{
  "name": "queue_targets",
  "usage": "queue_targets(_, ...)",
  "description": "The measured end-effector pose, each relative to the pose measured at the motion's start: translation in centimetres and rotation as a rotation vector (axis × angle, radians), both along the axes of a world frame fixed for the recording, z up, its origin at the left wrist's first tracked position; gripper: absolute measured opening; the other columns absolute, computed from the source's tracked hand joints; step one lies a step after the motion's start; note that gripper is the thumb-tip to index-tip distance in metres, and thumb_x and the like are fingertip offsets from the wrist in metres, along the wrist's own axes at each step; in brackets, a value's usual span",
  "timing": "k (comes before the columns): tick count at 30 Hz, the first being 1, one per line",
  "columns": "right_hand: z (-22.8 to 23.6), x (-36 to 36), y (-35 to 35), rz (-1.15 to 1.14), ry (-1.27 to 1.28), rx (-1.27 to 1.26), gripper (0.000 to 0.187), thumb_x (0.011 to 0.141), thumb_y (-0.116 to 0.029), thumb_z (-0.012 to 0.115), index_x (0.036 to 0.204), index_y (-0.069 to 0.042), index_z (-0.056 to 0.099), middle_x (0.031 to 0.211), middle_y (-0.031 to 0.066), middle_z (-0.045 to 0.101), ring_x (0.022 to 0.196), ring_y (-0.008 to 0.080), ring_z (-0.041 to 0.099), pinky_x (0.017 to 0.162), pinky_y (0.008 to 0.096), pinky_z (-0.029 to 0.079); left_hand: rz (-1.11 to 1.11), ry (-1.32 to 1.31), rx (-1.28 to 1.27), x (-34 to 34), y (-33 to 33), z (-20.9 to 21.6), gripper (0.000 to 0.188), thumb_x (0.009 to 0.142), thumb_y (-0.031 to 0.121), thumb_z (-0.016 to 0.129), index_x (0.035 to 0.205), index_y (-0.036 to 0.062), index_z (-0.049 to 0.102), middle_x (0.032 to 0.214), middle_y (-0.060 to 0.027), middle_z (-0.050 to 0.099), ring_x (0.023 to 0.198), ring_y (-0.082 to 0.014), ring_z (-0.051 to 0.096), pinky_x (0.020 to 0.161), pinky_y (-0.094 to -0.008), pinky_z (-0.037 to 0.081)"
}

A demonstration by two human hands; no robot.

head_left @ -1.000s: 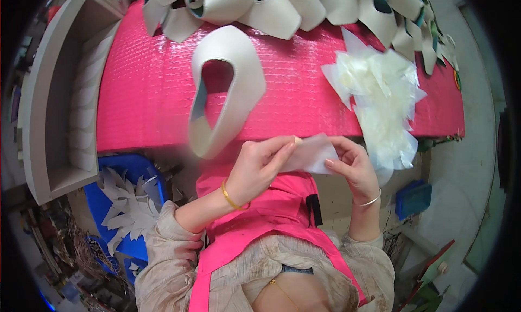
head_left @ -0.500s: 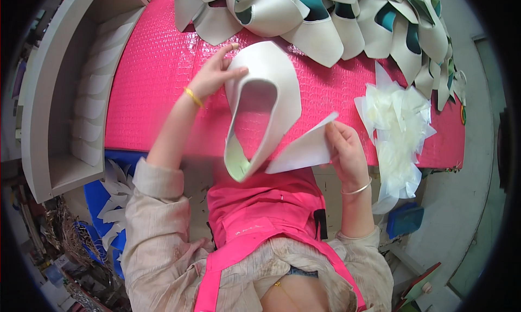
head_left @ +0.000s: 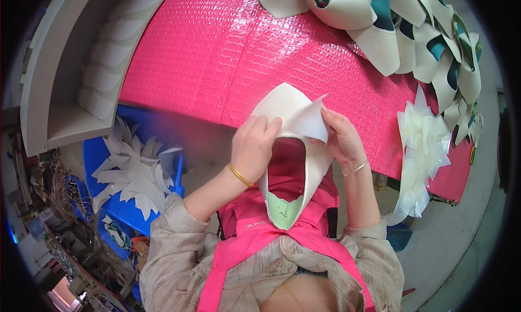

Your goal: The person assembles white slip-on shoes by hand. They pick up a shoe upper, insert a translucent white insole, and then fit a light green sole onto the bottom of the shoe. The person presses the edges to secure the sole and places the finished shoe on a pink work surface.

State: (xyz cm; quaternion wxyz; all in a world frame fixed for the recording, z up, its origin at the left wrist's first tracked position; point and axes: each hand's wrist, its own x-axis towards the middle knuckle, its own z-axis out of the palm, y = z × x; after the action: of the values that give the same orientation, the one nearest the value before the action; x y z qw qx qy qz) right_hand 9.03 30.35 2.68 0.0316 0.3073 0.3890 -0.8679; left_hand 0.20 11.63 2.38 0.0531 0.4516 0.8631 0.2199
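A white shoe upper [head_left: 278, 103] with a pale green lining lies tilted across the front edge of the pink table, its opening toward me. My left hand [head_left: 254, 149] is closed on its left side, by the rim of the opening. Between the fingertips of my right hand [head_left: 343, 138] is a thin, translucent white sheet [head_left: 310, 120], pinched at its right edge. The sheet lies over the right part of the upper's front, with one corner curling up. My left fingertips rest close to the sheet's left side.
More white uppers [head_left: 347, 10] with green linings are heaped at the back right. Translucent sheets [head_left: 423, 154] hang over the right front edge of the pink table [head_left: 184, 62]. A grey box [head_left: 40, 105] holds white pieces at left; white cut pieces [head_left: 138, 168] fill a blue container.
The upper has come nearer to me. My left hand has shifted from its far left side to beside the opening. My right hand has brought the sheet onto the upper.
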Motion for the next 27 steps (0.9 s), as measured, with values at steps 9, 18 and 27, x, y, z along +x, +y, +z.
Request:
queue_targets(9,2.0,-2.7,0.4,0.257,-0.112,0.303,0.029,0.091,-0.026,0.048,0.091,0.002,0.058,0.064,0.0051,0.059,0.048,0.0105,0.055,0.042,0.0209,0.044,0.211,-0.963,0.387,-2.9,-1.7,-0.1,0.02,0.082,0.011,0.05,0.098,0.0001,0.057,0.081,-0.0177,0.059,0.074,-0.0368,0.058,0.067,-0.038,0.046)
queue_targets(18,6.7,0.3,0.3,-0.414,0.135,1.16,0.026,0.091,-0.016,0.049,0.102,0.005,0.059,0.081,0.0072,0.058,0.063,0.0112,0.055,0.054,0.021,0.044,0.076,-0.556,0.248,-1.6,-0.8,3.1,0.028,0.076,0.009,0.061,0.102,0.0019,0.056,0.082,-0.0104,0.051,0.074,-0.0207,0.054,0.067,-0.032,0.043)
queue_targets(27,6.7,-2.4,-6.0,0.089,0.331,1.506,0.046,0.073,-0.002,0.062,0.118,-0.001,0.053,0.098,0.0128,0.053,0.08,0.0249,0.056,0.068,0.034,0.048,0.147,-1.125,0.853,-1.2,3.0,4.5,0.033,0.089,0.016,0.05,0.113,-0.0044,0.046,0.099,-0.0108,0.056,0.09,-0.0159,0.055,0.077,-0.0262,0.044)
